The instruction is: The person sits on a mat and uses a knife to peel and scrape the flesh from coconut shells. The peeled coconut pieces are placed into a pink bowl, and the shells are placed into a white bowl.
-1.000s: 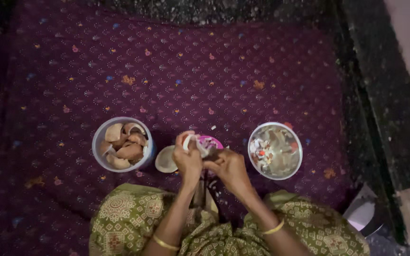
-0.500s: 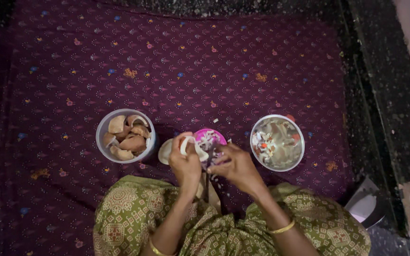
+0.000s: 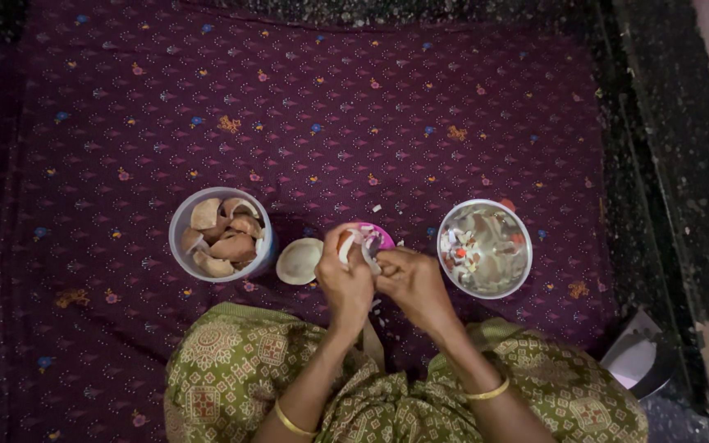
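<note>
My left hand grips a curved piece of coconut, white flesh showing, just over a small pink dish. My right hand presses against the same piece from the right; its fingers are closed on something thin that I cannot make out. Both hands meet above my lap, which is covered by green patterned cloth. A coconut shell half lies on the cloth floor just left of my left hand.
A clear round tub of coconut pieces stands to the left. A steel bowl with small white and reddish bits stands to the right. Purple patterned cloth covers the floor; a dark stone edge runs along the right.
The hands stay together over the pink dish, with small shifts of the fingers on the coconut piece. The view has drifted slightly.
</note>
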